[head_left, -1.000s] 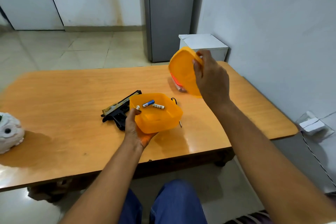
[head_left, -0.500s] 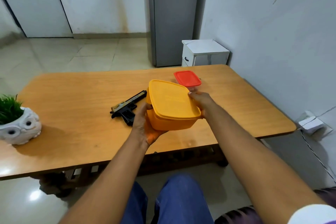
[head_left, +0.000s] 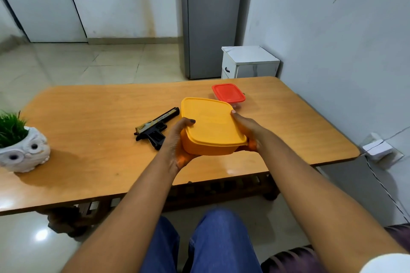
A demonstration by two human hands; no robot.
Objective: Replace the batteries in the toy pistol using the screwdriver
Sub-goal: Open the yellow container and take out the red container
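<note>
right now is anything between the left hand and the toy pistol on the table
Nothing lies on the bare table between them. But the left hand is occupied: with the right hand it grips the orange box, lid on. The toy pistol lies just left of it, uncovered.

Single head-worn wide-angle view, looking forward and down from a seated person's eye level. Wooden table [head_left: 93, 122] fills mid-frame, close in; both forearms reach in from the bottom edge, knees below. Far tiled floor, door and grey fridge [head_left: 210, 20] behind. Edges bend from lens distortion. No second view.
</note>
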